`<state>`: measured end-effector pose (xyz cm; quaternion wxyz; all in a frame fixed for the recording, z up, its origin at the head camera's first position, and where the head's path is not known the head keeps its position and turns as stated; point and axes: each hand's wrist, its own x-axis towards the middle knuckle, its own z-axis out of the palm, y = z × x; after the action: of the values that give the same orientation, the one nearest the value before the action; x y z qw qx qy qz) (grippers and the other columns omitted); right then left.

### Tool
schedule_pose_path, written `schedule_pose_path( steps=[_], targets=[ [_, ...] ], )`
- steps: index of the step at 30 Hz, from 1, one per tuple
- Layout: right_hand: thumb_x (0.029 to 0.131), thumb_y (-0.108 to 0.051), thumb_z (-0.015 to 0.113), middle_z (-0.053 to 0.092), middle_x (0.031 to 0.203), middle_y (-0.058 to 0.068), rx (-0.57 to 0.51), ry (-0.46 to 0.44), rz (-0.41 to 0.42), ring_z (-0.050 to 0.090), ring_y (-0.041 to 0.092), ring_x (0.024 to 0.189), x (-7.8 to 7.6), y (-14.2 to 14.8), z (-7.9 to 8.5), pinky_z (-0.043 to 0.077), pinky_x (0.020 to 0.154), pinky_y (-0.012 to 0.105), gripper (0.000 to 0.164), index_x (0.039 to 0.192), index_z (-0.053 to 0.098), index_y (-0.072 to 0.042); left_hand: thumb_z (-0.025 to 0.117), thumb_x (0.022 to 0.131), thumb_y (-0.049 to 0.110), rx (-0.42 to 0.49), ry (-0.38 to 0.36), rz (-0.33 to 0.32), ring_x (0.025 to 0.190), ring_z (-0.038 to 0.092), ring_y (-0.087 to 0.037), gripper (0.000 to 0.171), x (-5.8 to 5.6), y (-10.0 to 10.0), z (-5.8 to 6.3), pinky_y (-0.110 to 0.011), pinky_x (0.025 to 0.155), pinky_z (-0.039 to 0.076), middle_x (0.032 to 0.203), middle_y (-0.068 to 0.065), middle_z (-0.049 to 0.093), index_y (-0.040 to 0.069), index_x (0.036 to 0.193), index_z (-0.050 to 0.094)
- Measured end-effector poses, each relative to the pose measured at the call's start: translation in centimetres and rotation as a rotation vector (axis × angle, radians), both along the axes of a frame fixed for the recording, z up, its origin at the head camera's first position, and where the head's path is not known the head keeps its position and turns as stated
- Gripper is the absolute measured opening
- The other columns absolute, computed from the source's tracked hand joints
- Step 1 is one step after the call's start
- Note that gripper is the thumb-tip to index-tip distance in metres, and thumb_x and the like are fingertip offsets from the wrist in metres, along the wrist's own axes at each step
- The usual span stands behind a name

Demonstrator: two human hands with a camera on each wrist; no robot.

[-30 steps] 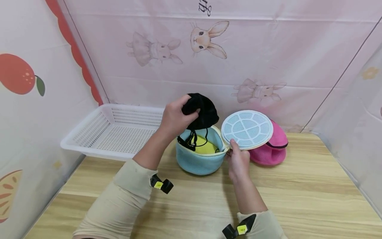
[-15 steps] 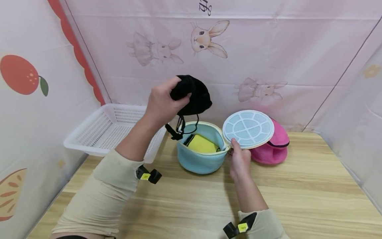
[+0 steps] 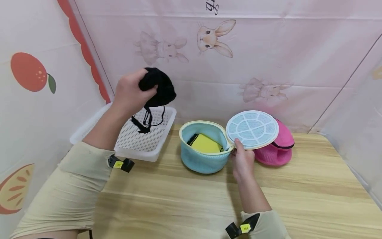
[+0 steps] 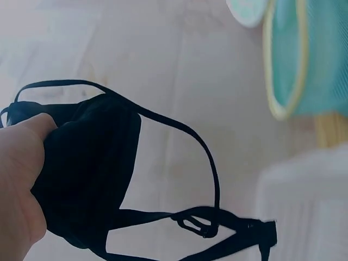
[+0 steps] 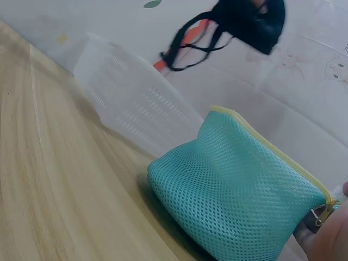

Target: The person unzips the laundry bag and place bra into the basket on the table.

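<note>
Your left hand [image 3: 131,91] grips the black garment [image 3: 162,89], raised near the white basket [image 3: 162,137]; its dangling straps [image 3: 144,130] could snag the rim if they dip low. Your right hand [image 3: 243,162] pinches the lid [image 3: 252,127] of the blue mesh bag [image 3: 204,164]; tugging could tip the bag.

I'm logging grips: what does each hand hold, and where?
Left hand: black garment, gripped by its cloth body. Right hand: blue mesh lid, by its edge near the bag.
</note>
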<state>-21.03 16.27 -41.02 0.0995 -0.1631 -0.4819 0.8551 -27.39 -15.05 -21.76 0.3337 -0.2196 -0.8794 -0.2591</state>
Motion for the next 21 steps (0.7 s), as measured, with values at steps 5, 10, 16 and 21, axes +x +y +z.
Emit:
schedule_pose_path(
  steps=[5, 10, 16, 21],
  targets=[
    [0.102, -0.022, 0.05, 0.056, 0.13, 0.011, 0.011, -0.009, 0.005, 0.059, 0.012, 0.113, -0.1, 0.1, -0.1, 0.048, 0.097, 0.028, 0.047, 0.143, 0.042, 0.0, 0.068, 0.088, 0.014, -0.034, -0.147, 0.073, 0.097, 0.062, -0.034, 0.02, -1.3, -2.9, -2.1, -0.05, 0.086, 0.048, 0.105, -0.019, 0.068, 0.001, 0.103, 0.063],
    [0.102, -0.023, 0.052, 0.062, 0.118, 0.006, 0.021, -0.024, -0.005, 0.063, 0.01, 0.105, -0.1, 0.2, -0.1, 0.05, 0.091, 0.027, 0.044, 0.139, 0.046, 0.0, 0.069, 0.087, 0.014, -0.107, -0.256, 0.103, 0.097, 0.062, -0.036, 0.023, -2.4, -5.2, -5.0, -0.052, 0.084, 0.048, 0.106, -0.02, 0.068, 0.002, 0.106, 0.064],
    [0.102, -0.024, 0.052, 0.063, 0.116, 0.004, 0.024, -0.02, 0.007, 0.063, 0.009, 0.104, -0.2, 0.3, -0.1, 0.049, 0.091, 0.027, 0.046, 0.141, 0.045, -0.001, 0.069, 0.088, 0.02, -0.256, -0.407, 0.107, 0.089, 0.061, -0.035, 0.024, -3.1, -6.3, -8.2, -0.052, 0.077, 0.048, 0.099, -0.018, 0.066, 0.003, 0.101, 0.059],
    [0.102, -0.024, 0.05, 0.059, 0.125, 0.008, 0.023, -0.014, 0.017, 0.061, 0.01, 0.108, -0.2, 0.4, -0.2, 0.049, 0.093, 0.027, 0.047, 0.143, 0.043, -0.001, 0.07, 0.09, 0.027, -0.359, -0.515, 0.08, 0.096, 0.064, -0.037, 0.033, -3.3, -6.2, -10.5, -0.053, 0.08, 0.049, 0.105, -0.019, 0.067, 0.002, 0.108, 0.059]
  ],
)
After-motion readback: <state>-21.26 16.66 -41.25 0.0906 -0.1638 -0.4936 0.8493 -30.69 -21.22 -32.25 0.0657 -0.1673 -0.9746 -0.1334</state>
